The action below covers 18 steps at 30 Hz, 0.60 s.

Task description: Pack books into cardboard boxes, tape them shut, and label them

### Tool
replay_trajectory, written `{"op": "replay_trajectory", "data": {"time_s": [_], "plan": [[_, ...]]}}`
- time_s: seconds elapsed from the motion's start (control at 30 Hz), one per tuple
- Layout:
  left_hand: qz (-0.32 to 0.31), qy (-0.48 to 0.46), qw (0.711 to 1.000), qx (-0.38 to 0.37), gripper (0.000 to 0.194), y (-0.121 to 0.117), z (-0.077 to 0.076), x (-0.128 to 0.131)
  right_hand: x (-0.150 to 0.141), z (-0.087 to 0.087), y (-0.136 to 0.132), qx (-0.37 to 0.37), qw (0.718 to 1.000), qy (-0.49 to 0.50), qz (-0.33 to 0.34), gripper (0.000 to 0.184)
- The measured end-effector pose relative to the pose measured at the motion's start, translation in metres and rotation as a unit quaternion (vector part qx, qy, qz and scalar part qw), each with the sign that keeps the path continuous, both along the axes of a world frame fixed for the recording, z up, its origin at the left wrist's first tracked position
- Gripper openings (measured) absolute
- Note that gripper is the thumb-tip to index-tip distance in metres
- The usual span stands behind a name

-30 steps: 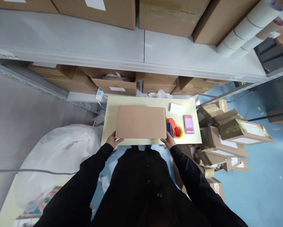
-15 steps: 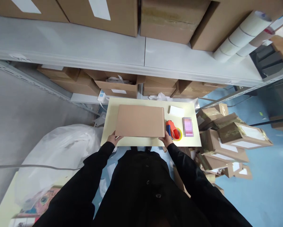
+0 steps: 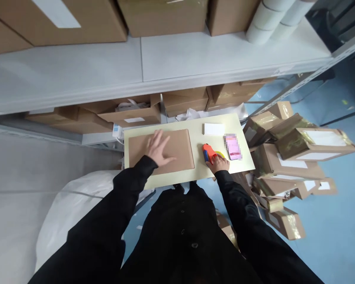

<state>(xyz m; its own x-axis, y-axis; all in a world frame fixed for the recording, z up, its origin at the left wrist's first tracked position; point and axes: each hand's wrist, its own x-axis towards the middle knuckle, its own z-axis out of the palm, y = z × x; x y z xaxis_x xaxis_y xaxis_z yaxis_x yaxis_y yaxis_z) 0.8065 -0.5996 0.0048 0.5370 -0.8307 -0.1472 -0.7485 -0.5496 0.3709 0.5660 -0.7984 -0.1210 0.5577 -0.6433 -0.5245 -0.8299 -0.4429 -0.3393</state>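
Observation:
A closed brown cardboard box (image 3: 181,148) lies flat on the pale yellow table (image 3: 165,180). Over its top I spread my left hand (image 3: 158,150), fingers stretched out and palm down; whether it presses on the cardboard I cannot tell. To the right of the box is a red and blue tape dispenser (image 3: 208,151) with a yellow roll. My right hand (image 3: 219,163) has its fingers curled round the dispenser's near end, partly hiding it. A white small box (image 3: 214,129) and a phone with a pink screen (image 3: 233,147) lie farther right on the table.
Behind the table stands a grey shelf (image 3: 106,67) with large cartons and rolls of white labels (image 3: 262,23). Taped parcels (image 3: 290,161) are piled on the right. A big white plastic bag (image 3: 73,213) sits at the left.
Both hands have left the box's front corners. My left hand has moved onto the box's top, and my right hand has gone right to the tape dispenser. The view has turned somewhat.

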Motion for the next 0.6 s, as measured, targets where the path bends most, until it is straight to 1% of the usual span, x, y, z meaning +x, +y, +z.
{"op": "replay_trajectory", "data": {"time_s": [0.07, 0.1, 0.13, 0.17, 0.23, 0.3, 0.37, 0.43, 0.5, 0.53, 0.6], "plan": [[-0.082, 0.013, 0.995, 0.049, 0.095, -0.053, -0.011, -0.003, 0.005, -0.004, 0.005, 0.001, 1.0, -0.003, 0.012, 0.04], [-0.115, 0.021, 0.991, 0.071, 0.094, -0.073, -0.018, -0.004, 0.007, -0.006, 0.008, 0.0, 1.0, -0.009, 0.014, 0.038], [-0.14, 0.028, 0.986, 0.09, 0.092, -0.086, -0.024, -0.005, 0.011, -0.007, 0.01, 0.003, 1.0, -0.013, 0.018, 0.037], [-0.155, 0.032, 0.982, 0.103, 0.091, -0.093, -0.03, -0.005, 0.013, -0.008, 0.012, 0.008, 1.0, -0.016, 0.024, 0.037], [-0.157, 0.033, 0.98, 0.115, 0.087, -0.094, -0.037, -0.001, 0.018, -0.01, 0.013, 0.03, 0.999, -0.011, 0.032, 0.035], [-0.135, 0.027, 0.984, 0.115, 0.085, -0.084, -0.038, 0.006, 0.019, -0.011, 0.01, 0.061, 0.998, -0.005, 0.034, 0.036], [-0.107, 0.019, 0.987, 0.123, 0.084, -0.072, -0.035, 0.012, 0.015, -0.011, 0.005, 0.085, 0.996, -0.031, 0.025, 0.04], [-0.082, 0.013, 0.986, 0.143, 0.083, -0.067, -0.028, 0.015, 0.006, -0.01, -0.002, 0.103, 0.99, -0.099, -0.01, 0.043], [-0.051, 0.005, 0.987, 0.151, 0.079, -0.073, -0.02, 0.01, -0.004, -0.009, -0.011, 0.15, 0.968, -0.187, -0.073, 0.043], [-0.034, 0.008, 0.989, 0.143, 0.076, -0.081, -0.017, 0.006, -0.009, -0.008, -0.016, 0.19, 0.948, -0.229, -0.11, 0.043], [-0.004, 0.051, 0.993, 0.108, 0.07, -0.105, -0.011, -0.008, -0.015, -0.008, -0.024, 0.278, 0.896, -0.3, -0.172, 0.041]]}}
